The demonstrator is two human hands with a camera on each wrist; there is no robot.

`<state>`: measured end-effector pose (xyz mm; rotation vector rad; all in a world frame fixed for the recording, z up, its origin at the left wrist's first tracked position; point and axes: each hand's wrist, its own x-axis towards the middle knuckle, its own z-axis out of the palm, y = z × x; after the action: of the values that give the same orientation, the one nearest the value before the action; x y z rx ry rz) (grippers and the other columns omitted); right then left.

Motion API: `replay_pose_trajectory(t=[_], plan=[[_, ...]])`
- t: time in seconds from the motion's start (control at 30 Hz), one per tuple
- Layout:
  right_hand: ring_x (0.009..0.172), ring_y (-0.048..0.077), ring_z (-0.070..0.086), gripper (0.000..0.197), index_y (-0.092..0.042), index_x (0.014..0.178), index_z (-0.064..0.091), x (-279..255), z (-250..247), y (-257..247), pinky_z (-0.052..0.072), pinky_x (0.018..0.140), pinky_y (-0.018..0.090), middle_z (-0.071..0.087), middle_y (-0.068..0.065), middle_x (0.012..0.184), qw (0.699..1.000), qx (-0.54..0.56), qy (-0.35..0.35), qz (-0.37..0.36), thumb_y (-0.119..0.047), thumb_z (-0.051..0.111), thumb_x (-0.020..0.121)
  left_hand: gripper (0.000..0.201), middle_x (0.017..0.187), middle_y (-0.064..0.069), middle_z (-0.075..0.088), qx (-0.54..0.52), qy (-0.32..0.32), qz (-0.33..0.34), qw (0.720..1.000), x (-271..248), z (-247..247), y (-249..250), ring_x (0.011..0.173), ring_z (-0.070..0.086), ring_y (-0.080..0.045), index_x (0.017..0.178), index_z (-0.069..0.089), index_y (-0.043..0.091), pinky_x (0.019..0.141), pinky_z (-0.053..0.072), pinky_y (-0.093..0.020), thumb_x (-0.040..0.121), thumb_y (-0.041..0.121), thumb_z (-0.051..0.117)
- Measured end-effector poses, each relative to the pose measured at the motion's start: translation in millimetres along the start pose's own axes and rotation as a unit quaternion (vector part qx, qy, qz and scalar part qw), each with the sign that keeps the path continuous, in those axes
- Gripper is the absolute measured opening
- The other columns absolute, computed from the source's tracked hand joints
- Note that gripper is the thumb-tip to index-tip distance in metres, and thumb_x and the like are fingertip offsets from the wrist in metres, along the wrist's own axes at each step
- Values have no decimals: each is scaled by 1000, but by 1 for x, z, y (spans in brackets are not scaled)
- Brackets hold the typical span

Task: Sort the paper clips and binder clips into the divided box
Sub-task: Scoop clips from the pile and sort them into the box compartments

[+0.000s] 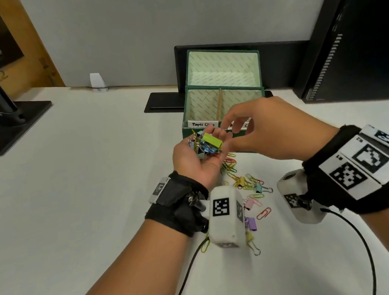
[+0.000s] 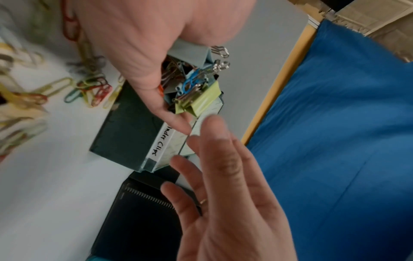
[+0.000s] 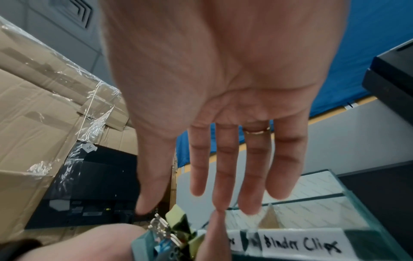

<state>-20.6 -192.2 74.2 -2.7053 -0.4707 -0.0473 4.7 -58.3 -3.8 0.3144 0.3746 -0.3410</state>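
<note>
Head view, centre frame: left hand palm up, cupped around a heap of clips. A green binder clip sits on top, with silver wire handles and blue paper clips tangled below it. The left wrist view shows the same heap held between palm and curled fingers, with a grey binder clip at its upper edge.

Right hand hovers right of the heap and holds nothing. In the right wrist view its fingers are straight and spread, with a ring on one of them.

The divided box, green with a pale lining, stands just behind both hands at centre frame, lid up. A divider splits it into two front compartments. Labels on the front rim read "Paper Clips" on the left and "Binder Clips" on the right. The visible parts of both compartments show only lining.

Loose coloured paper clips and small binder clips lie scattered on the white table below the hands, toward lower centre.
</note>
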Motion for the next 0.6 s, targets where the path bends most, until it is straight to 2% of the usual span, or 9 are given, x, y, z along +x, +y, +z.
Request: replay_pose_trajectory(t=[0.07,0.17,0.27,0.37,0.47,0.5,0.6], plan=[[75,0,57,33,-39,101,67,6,-1,-5,47,65,23,65,-15,88,1000,5,-19,-2,-51,77,71,33,81,-20,65,22,-17,17,999,2,4,4,64,66,-30,99,59,-5,45,54,-33,96,10,30],[77,5,59,44,-36,110,65,17,5,-12,53,72,30,65,-11,87,999,-6,-46,0,-48,79,70,39,65,-17,66,55,-38,33,997,2,4,6,56,68,-26,84,58,-4,46,54,-30,97,7,22],[82,8,59,42,-36,106,62,25,16,-13,55,76,36,62,-11,86,998,-8,-59,11,-45,80,69,43,64,-17,66,44,-27,11,999,4,-1,8,53,67,-25,75,63,-5,44,53,-26,94,9,26],[79,9,61,28,-35,96,65,35,25,-9,56,77,41,63,-13,80,999,-2,-45,14,-36,78,72,39,74,-21,68,-28,-11,-14,999,9,-2,12,59,69,-30,82,65,-9,47,56,-33,92,12,33],[77,9,63,18,-31,90,69,45,27,-5,57,76,40,65,-13,78,999,3,-37,16,-29,75,74,52,76,-25,69,-53,-16,2,998,13,-1,12,60,70,-34,69,69,-14,53,59,-44,94,12,32],[76,8,64,16,-30,90,70,47,26,-5,57,75,39,66,-13,77,999,6,-37,14,-28,74,75,52,77,-25,70,-53,-17,7,998,13,-1,12,62,71,-34,69,70,-13,55,59,-45,94,11,32],[74,9,64,13,-26,90,72,50,22,-1,57,74,38,66,-11,76,999,16,-37,16,-29,72,77,37,82,-26,70,-58,5,14,998,16,-4,10,66,71,-36,96,66,-8,63,58,-49,92,8,33]])
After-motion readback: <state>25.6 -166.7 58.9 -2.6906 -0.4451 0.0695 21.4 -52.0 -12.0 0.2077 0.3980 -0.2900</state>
